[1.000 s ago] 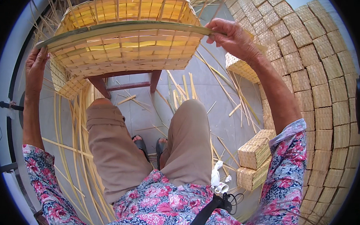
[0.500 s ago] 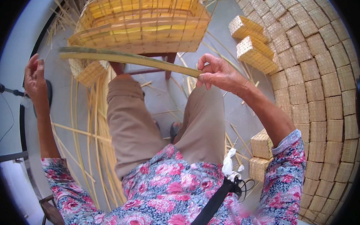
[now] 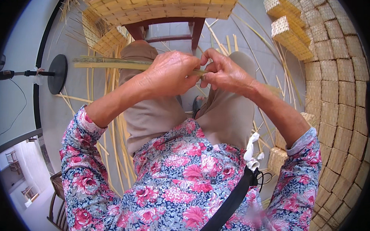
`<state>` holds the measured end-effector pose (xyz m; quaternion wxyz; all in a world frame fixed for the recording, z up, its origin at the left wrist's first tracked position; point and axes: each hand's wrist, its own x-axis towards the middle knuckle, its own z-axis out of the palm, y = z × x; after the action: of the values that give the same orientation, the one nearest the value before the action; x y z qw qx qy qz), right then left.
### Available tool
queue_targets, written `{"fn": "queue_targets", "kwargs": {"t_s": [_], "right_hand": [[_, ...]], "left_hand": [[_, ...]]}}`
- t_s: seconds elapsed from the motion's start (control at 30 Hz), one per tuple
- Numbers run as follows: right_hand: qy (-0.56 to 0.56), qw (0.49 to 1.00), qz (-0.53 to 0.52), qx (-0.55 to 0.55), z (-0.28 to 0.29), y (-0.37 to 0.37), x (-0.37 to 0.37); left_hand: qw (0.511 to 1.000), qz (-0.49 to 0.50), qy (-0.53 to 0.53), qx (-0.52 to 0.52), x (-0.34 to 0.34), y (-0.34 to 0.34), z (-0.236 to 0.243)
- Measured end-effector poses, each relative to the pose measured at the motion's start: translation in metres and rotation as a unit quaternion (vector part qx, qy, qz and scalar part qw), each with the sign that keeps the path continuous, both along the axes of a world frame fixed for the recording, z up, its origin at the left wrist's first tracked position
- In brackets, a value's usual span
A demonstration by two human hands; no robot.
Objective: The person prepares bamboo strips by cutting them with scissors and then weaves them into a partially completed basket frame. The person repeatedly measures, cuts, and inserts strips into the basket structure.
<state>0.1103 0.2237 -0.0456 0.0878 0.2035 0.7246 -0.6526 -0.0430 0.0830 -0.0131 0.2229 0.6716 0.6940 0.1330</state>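
Bamboo strips (image 3: 110, 62) pinched in both hands (image 3: 171, 74) (image 3: 227, 74); basket (image 3: 169, 9) (inside hidden) beyond.

A smooth, faintly sheened bamboo-like strip (image 3: 110, 62) shows fibrous split edges near a woven basket (image 3: 169, 8) whose ridged plant-fibre wall catches a soft gloss. The basket sits above a stool (image 3: 198, 31) of smooth, dark reddish wood on smooth grey tile flooring (image 3: 76, 82). Matt cloth trousers (image 3: 229, 114), a printed cloth shirt (image 3: 187, 176) and rough-textured, dull woven boxes (image 3: 333, 90) complete the scene.
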Motion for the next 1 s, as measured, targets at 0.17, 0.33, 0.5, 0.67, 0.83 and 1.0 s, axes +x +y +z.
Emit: {"fn": "queue_targets", "kwargs": {"t_s": [0.17, 0.33, 0.5, 0.67, 0.83, 1.0], "right_hand": [[0.012, 0.999, 0.019, 0.038, 0.008, -0.005, 0.001], [0.054, 0.993, 0.061, 0.091, 0.002, -0.002, 0.004], [0.104, 0.972, 0.113, 0.181, -0.002, 0.003, 0.0], [0.105, 0.953, 0.114, 0.259, -0.001, 0.006, -0.004], [0.325, 0.846, -0.118, 0.406, -0.003, 0.038, 0.043], [0.154, 0.857, -0.434, 0.232, -0.071, 0.075, 0.183]], "left_hand": [[0.997, 0.012, -0.08, -0.002, 0.001, 0.0, -0.013], [0.992, 0.025, -0.12, -0.032, 0.003, 0.001, -0.01], [0.945, 0.115, -0.3, -0.065, 0.012, -0.009, -0.022], [0.963, 0.093, -0.252, -0.016, 0.01, -0.004, -0.03], [0.922, 0.17, -0.336, -0.093, -0.009, 0.0, -0.026], [0.879, 0.245, -0.4, -0.085, -0.03, -0.012, -0.028]]}}
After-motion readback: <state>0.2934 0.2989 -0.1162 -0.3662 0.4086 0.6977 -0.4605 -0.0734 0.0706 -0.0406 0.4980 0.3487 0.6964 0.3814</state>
